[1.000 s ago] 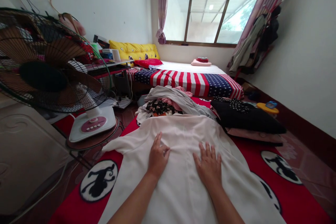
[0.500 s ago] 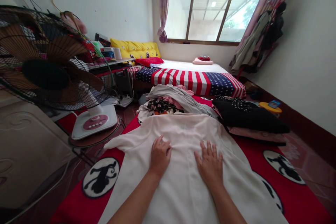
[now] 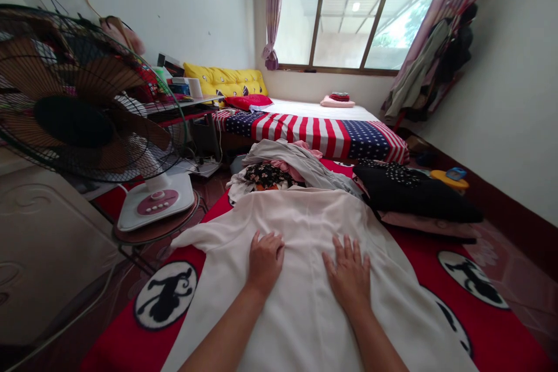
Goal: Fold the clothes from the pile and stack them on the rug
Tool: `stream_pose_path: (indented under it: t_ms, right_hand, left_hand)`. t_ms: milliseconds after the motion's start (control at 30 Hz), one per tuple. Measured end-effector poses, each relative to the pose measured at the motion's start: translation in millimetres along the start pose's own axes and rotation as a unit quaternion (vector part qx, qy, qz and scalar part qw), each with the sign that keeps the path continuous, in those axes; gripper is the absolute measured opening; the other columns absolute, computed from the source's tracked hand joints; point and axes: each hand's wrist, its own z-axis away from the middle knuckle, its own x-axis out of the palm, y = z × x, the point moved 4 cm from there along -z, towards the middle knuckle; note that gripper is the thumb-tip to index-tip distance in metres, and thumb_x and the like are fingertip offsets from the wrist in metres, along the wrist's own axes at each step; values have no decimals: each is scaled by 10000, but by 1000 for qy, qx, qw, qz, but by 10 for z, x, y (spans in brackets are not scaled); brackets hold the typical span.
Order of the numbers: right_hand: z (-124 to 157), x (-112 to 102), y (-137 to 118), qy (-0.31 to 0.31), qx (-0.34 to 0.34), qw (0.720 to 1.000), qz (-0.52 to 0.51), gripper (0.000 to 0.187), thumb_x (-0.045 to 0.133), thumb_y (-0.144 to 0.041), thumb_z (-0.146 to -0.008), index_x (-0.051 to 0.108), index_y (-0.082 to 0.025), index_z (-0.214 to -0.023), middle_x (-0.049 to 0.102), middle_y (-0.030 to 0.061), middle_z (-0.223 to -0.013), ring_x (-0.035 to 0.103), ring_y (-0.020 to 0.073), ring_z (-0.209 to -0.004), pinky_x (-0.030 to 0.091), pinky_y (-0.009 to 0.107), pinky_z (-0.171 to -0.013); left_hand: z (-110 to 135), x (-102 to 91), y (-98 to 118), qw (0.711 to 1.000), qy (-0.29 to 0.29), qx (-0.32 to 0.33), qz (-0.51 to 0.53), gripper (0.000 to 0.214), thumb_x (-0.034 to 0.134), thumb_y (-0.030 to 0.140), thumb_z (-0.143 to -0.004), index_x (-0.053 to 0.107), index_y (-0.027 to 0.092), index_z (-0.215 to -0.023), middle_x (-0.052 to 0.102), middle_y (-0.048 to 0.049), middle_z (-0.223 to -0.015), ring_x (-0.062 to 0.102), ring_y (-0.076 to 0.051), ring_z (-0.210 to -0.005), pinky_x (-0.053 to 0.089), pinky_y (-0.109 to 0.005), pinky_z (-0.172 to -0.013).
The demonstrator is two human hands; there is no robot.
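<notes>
A white blouse [image 3: 305, 279] lies spread out on a red blanket [image 3: 126, 334] printed with dark figures in white ovals. One short sleeve sticks out at the left, and light creases run through the cloth. My left hand [image 3: 265, 261] rests on the left half of the blouse, fingers loosely bent and a little apart. On the right half, my right hand [image 3: 347, 270] lies flat, palm down, with its fingers spread. Neither hand grips the cloth. Past the collar end sits a heap of clothes [image 3: 283, 165] in grey, pink and black floral fabric.
An electric fan [image 3: 74, 122] stands on a round stool at the left. At the right are folded black clothes [image 3: 414, 192] on a pink pile. Further back is a bed with a stars-and-stripes cover [image 3: 300, 133]. Garments [image 3: 422, 70] hang by the right wall.
My left hand's fingers have shifted slightly on the cloth. My right hand and the blouse look almost unchanged.
</notes>
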Motion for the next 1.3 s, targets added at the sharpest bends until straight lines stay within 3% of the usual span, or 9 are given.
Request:
stream_pose_path:
  t_ms: [400,600,800,933,1133,1300]
  right_hand:
    - [-4,10,-4,0,-1,1000,8,563,375,-461,-949,383,-221,-1459,293,97,-1547,195,299,-1434,194,518,-1112]
    - [0,-14,-12,6,-3,1000,15,559,381,-459,-948,394,-219,-1453,315,98,-1537,214,297,-1428,208,515,-1108]
    - [1,6,-8,12,-7,1000,18,564,382,-468,-947,395,-218,-1452,312,100,-1538,212,301,-1427,208,516,-1107]
    - [-4,16,-5,13,-4,1000,18,562,392,-464,-944,398,-217,-1449,314,98,-1537,212,301,-1426,202,515,-1108]
    - [-7,44,4,20,-7,999,27,576,396,-477,-939,388,-221,-1455,328,95,-1531,228,302,-1420,209,516,-1104]
    - [-11,63,10,26,-5,999,31,580,382,-485,-935,390,-228,-1454,331,86,-1530,234,297,-1419,225,514,-1098]
  left_hand:
    - [-1,-18,26,1000,-10,-17,0,188,554,96,-852,684,227,-886,734,-48,-1070,638,-229,-1112,202,-555,-1141]
    - [23,39,-7,999,-27,-33,-11,204,513,113,-880,679,215,-941,703,-87,-1146,609,-243,-1160,403,-493,-1055]
    - [32,58,-49,999,-14,-44,-4,200,550,124,-859,686,232,-959,707,-74,-1141,615,-232,-1151,420,-460,-1057]
    - [10,17,-66,996,-5,-82,35,170,578,132,-832,699,228,-903,708,-72,-1142,631,-226,-1128,493,-406,-975]
    - [60,-174,-268,982,-22,-114,149,160,609,142,-789,719,203,-888,717,-67,-1122,653,-208,-1087,503,-353,-970]
    - [212,-679,-782,982,-46,-138,123,248,612,159,-757,732,189,-972,749,-53,-1022,695,-221,-969,542,-341,-895]
